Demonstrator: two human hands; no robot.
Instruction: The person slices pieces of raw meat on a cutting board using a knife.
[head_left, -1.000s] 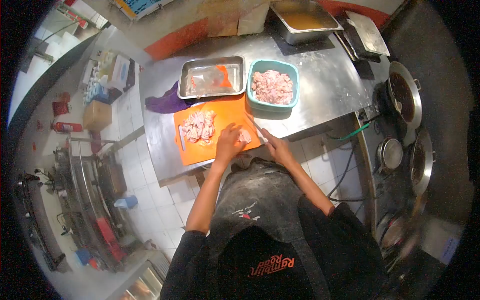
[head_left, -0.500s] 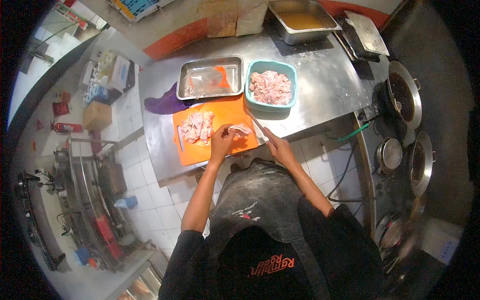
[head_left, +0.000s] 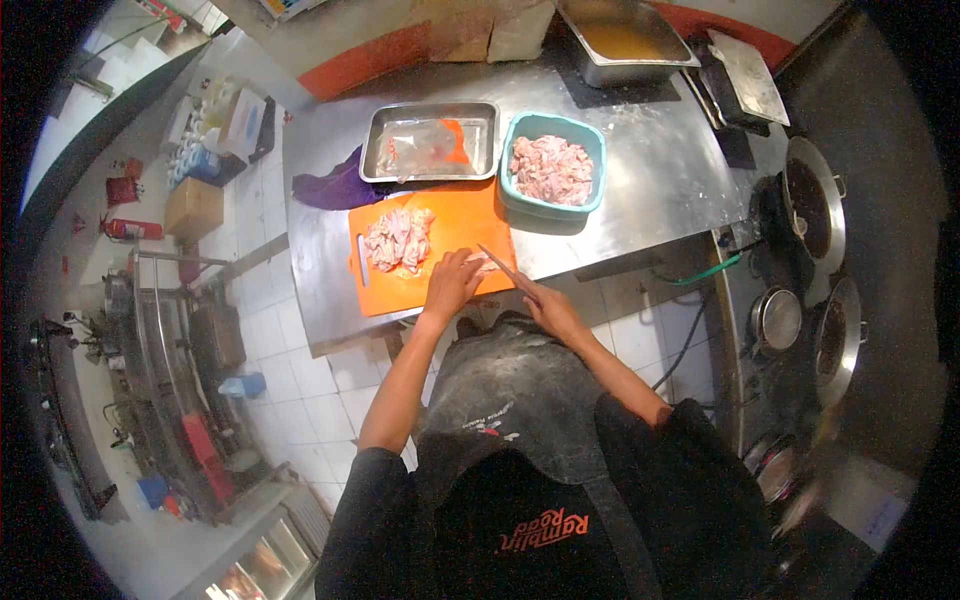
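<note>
My right hand is wrapped round the handle of a knife, whose blade slants over the right part of the orange cutting board. Under that blade lies a piece of pale pink raw meat, partly hidden. My left hand holds this piece against the board, its fingers curled close beside the blade. A heap of raw meat pieces lies on the board's left half. Behind the board, a light-blue tub contains more raw meat.
A shallow steel tray stands behind the board, near a purple cloth. Further back on the steel table is a deep pan of brownish liquid. Woks stand at the right, beside a green hose.
My left hand has lowered the raw meat piece from a lifted position onto the board. The knife has swung left across it, and my right hand has moved slightly down.
</note>
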